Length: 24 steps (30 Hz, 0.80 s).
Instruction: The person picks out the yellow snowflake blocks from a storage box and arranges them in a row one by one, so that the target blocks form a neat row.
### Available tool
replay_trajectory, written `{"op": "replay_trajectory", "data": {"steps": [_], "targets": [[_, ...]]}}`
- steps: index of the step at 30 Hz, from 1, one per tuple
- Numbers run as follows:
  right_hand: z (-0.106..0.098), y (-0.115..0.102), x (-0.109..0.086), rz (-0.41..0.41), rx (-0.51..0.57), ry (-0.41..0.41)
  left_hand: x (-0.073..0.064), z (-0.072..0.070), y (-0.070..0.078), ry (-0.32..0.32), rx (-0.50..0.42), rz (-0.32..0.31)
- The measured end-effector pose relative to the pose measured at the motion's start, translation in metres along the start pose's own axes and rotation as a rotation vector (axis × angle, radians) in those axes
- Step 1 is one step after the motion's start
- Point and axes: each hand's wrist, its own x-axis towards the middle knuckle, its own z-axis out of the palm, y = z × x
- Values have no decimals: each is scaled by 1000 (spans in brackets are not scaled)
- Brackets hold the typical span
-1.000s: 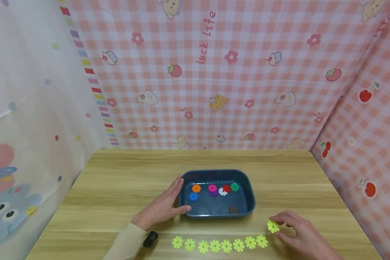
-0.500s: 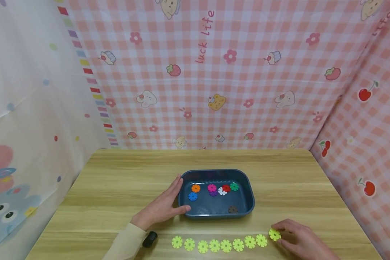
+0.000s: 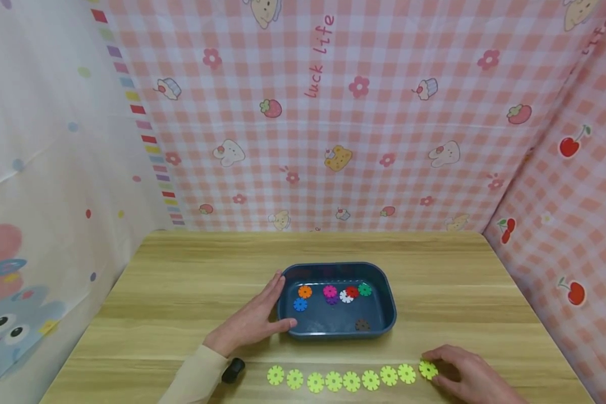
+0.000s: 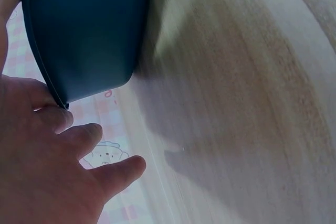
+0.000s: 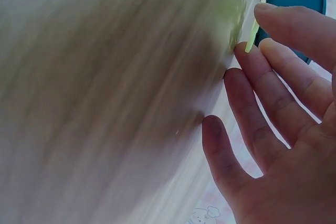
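Note:
A dark blue tray sits mid-table with several snowflake building discs of different colours inside, among them an orange disc and a brown disc. Against its left end rests my left hand, thumb over the near rim and fingers extended toward the far corner. My right hand pinches a yellow-green snowflake disc between thumb and fingertips, at the right end of a row of matching discs. The right wrist view shows that pinched disc edge-on, its lower edge close to the tabletop.
Several yellow-green discs form a slightly wavy row in front of the tray. A black band is on the left wrist, beside a cream sleeve. Patterned cloth hangs behind the wooden table and at both sides.
My right hand has come down toward the table's front with the yellow-green disc, bringing it level with the row. The left hand and the tray stay in place.

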Motion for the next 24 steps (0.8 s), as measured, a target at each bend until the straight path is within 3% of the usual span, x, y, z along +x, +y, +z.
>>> {"op": "replay_trajectory", "data": {"steps": [6,11,14,18,20,24], "targets": [[2,-2,0,-21,-74,31,0,-1,1,-1,5,8],[0,-8,0,22,-31,32,-1,-2,1,11,19,14],[-2,-12,0,-83,-87,157,-3,-2,0,22,35,10],[-9,-24,4,-235,-227,448,-4,-1,0,43,34,5],[-15,-31,8,-230,-230,524,-5,-1,0,62,39,7],[-29,-42,18,-214,-215,581,-8,0,0,159,58,38]]}}
